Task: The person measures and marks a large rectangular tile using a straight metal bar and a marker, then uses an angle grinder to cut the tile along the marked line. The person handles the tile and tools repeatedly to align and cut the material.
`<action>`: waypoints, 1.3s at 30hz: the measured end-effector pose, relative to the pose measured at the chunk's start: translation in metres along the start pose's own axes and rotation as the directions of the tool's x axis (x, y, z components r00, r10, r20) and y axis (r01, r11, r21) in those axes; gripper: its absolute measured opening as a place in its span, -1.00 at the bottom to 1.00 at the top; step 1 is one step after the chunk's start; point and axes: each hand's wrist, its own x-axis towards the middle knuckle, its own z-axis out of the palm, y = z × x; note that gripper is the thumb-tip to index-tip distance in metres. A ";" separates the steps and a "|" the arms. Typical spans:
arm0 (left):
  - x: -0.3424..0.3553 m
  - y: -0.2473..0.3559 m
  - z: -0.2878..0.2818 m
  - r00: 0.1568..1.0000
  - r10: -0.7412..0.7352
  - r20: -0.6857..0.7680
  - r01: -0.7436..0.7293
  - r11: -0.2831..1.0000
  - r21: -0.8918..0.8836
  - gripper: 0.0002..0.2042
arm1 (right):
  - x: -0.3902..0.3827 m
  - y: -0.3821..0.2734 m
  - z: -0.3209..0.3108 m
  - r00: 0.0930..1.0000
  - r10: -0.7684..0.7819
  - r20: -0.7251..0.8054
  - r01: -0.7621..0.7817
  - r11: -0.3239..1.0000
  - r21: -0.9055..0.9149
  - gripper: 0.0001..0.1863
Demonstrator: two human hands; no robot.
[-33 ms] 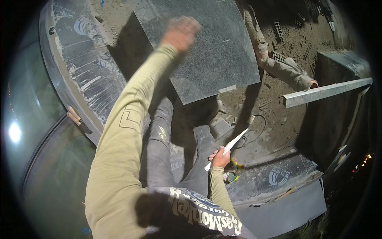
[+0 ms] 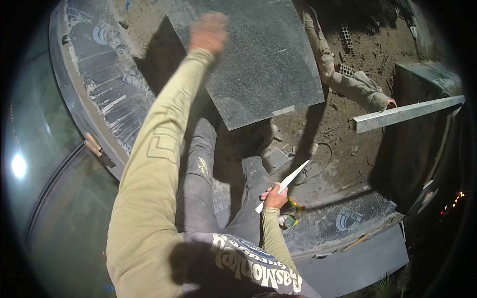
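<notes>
A large dark grey speckled slab [image 2: 263, 69] lies ahead of me, with a small pale strip stuck at its near edge. Over its left side my left hand [image 2: 208, 34] is stretched out, smeared by motion. Its fingers are too blurred to read, and I cannot tell whether it touches the surface. Lower down, beside my knee, my right hand [image 2: 274, 196] is closed around a long, thin white tapered strip [image 2: 294, 178]. The strip points up and to the right, well apart from the slab.
A metal bar [image 2: 410, 114] spans the right side, near a grey wrapped pipe [image 2: 362, 92] with an orange end. Wooden-handled tools [image 2: 93, 144] lie on the left ledge. Dirt, rubble and perforated bricks [image 2: 347, 39] cover the ground. A membrane-covered ledge [image 2: 343, 218] runs at the lower right.
My left hand has moved left and slightly farther away over the slab. The right hand and its white strip have stayed in place.
</notes>
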 end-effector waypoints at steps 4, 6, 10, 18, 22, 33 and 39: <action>-0.013 -0.129 0.054 0.639 -0.581 0.504 0.764 0.408 -0.499 -0.31 | -0.005 0.006 -0.001 0.994 0.049 0.101 -0.055 0.997 0.060 -0.68; -0.042 -0.156 0.071 0.485 -0.447 0.751 0.868 0.351 -0.351 -0.35 | -0.004 0.014 0.005 0.978 0.068 0.198 -0.097 0.985 0.144 -0.70; -0.141 -0.061 0.054 0.858 -0.270 0.438 0.472 0.751 -0.461 -0.40 | 0.047 -0.010 0.006 0.982 -0.177 0.066 0.142 0.923 0.359 -0.75; -0.340 0.017 -0.026 0.734 0.058 0.677 0.474 0.671 -0.570 -0.36 | 0.166 -0.285 -0.033 0.795 -0.405 -0.451 0.375 0.913 -0.160 -0.17; -0.321 -0.003 -0.036 0.807 0.052 0.589 0.438 0.616 -0.655 -0.48 | 0.181 -0.363 -0.036 0.803 -0.400 -0.442 0.373 0.915 -0.152 -0.07; -0.204 -0.084 -0.062 0.843 0.121 0.524 0.415 0.474 -0.776 -0.56 | 0.146 -0.376 -0.086 0.679 -0.140 -0.721 0.321 0.940 0.120 -0.19; -0.104 -0.107 -0.124 0.903 0.259 0.343 0.243 0.350 -0.905 -0.53 | 0.040 -0.315 -0.130 0.722 -0.344 -0.601 0.296 0.938 -0.182 -0.25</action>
